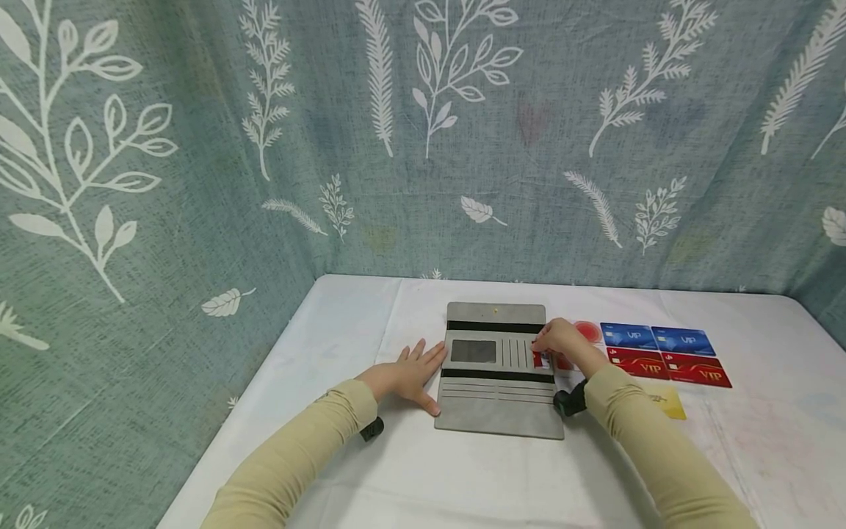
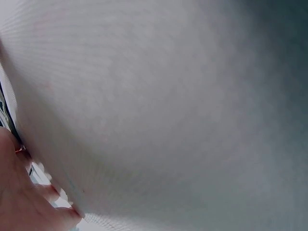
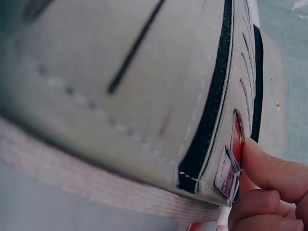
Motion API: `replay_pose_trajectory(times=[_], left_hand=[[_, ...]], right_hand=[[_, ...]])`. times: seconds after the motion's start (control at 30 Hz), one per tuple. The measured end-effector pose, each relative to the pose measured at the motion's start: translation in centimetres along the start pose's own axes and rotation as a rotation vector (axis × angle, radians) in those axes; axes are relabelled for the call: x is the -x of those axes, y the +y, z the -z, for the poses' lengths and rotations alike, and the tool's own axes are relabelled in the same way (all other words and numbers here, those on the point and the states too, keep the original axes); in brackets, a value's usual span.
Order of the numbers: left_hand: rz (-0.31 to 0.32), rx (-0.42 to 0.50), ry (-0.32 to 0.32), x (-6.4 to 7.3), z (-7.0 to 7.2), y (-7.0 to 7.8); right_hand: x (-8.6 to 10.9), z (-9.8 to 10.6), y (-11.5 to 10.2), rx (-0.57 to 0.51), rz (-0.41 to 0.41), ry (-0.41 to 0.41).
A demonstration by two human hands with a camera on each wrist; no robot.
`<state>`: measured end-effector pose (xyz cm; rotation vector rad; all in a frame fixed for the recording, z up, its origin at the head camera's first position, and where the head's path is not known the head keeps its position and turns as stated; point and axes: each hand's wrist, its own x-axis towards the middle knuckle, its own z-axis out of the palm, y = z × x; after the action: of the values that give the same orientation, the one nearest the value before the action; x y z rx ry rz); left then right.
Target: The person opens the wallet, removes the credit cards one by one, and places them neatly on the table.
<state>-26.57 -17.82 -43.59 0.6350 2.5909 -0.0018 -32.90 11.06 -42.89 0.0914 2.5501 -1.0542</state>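
A grey wallet [image 1: 499, 420] lies unfolded on the white-covered table, its card slots and dark window facing up. At its right edge my right hand [image 1: 567, 345] pinches a red card [image 1: 538, 360] that sits partly in an end slot of the middle panel. In the right wrist view, the fingertips of the right hand [image 3: 269, 187] are at the red card [image 3: 236, 139], beside a pale card with a dark picture [image 3: 225, 172]. My left hand [image 1: 411, 373] rests with spread fingers against the wallet's left edge; only part of it [image 2: 29, 199] shows in the left wrist view.
Right of the wallet lie two blue VIP cards [image 1: 629, 336] [image 1: 684, 341] above two red VIP cards [image 1: 637, 364] [image 1: 697, 369]. A yellow card [image 1: 669, 401] and a card with a red circle [image 1: 587, 332] are partly hidden by my right arm. A patterned green curtain [image 1: 410, 206] surrounds the table.
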Motion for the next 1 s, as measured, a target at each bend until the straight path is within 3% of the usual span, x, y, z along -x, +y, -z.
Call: replay_pose_trajectory(times=[0.3, 0.6, 0.83, 1.0], left_hand=[[0.0, -0.002, -0.008, -0.2, -0.1, -0.1], [0.003, 0.001, -0.001, -0.2, -0.2, -0.2], [0.003, 0.001, -0.003, -0.2, -0.2, -0.2], [0.006, 0.002, -0.006, -0.2, 0.0, 0.0]], right_hand=[[-0.6, -0.1, 0.1, 0.043, -0.037, -0.003], [-0.8, 0.6, 0.0, -0.086, -0.132, -0.079], [-0.6, 0.8, 0.1, -0.161, -0.171, -0.073], [-0.6, 1.0, 0.5, -0.201, -0.156, -0.067]])
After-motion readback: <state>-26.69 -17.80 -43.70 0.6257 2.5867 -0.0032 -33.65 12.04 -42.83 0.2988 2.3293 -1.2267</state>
